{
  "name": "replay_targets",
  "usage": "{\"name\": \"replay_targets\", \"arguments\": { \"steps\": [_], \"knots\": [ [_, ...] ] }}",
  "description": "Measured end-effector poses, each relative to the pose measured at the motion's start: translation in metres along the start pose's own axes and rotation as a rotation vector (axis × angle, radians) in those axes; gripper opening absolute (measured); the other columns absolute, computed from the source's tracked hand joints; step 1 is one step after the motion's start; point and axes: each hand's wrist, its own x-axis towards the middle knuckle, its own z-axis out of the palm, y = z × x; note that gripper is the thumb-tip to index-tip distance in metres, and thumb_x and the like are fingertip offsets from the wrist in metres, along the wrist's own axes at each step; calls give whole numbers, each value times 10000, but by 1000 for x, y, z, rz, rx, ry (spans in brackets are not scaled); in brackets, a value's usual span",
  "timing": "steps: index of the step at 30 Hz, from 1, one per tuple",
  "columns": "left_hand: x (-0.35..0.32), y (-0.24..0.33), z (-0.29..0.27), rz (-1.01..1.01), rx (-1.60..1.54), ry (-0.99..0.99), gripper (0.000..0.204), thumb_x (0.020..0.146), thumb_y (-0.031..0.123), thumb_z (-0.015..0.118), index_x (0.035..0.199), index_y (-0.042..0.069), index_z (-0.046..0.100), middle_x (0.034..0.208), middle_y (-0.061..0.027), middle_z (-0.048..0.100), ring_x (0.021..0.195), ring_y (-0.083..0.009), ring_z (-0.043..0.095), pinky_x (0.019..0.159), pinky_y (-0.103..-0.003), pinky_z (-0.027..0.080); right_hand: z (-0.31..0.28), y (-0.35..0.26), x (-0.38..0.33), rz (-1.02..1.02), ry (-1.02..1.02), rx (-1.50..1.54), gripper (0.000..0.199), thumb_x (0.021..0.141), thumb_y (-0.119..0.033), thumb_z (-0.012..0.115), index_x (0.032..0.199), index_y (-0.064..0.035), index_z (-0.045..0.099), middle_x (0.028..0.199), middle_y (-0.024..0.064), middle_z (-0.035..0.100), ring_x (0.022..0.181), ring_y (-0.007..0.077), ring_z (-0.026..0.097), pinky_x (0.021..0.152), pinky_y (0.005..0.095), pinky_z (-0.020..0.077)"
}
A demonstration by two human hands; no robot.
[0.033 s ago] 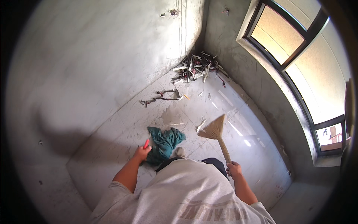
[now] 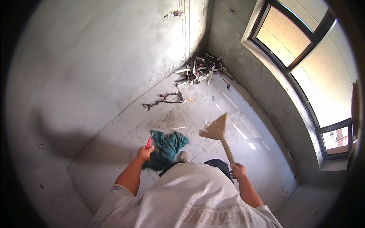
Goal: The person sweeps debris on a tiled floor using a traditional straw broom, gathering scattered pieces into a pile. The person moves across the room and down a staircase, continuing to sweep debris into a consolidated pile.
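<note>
At left-centre, a red-handled tool [image 2: 148, 143] was gripped in the curled left hand [image 2: 144, 153], beside a teal cloth [image 2: 168, 147]. Faded lettering [image 2: 218, 215] was borne by the grey shirt [image 2: 190, 182], lower centre. At right-centre, a broom [image 2: 215, 128], angled up-left, was clasped in the right hand [image 2: 238, 171].

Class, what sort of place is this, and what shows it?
Probably a room under construction or renovation: bare grey walls, exposed wires poking out, and a debris heap.

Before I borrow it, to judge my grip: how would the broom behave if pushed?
The broom would likely flex at its fanned, straw-like bristles. Its slender, straight handle seems stiff. Held in the right hand alone, it is probably light.
</note>
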Motion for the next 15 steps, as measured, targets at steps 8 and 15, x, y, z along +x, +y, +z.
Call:
{"name": "replay_targets", "arguments": {
  "steps": [8,15],
  "knots": [
    [58,118,10,78,-82,126,491,876,478,664,978,-2,652,782,-90,637,647,-212,617,561,-368,510,0,-145,129,-4,-238,-577,375,811,-266,631,1005,54,622,731,150,658,547,241,651,509,366,540],
    [27,-4,62,-397,5,36,455,859,457,691,1000,25,664,762,-98,651,647,-282,638,565,-432,503,39,-308,208,-361,-319,-1225,478,772,-427,680,970,8,683,739,137,695,644,251,689,630,372,559]
  ]
}}
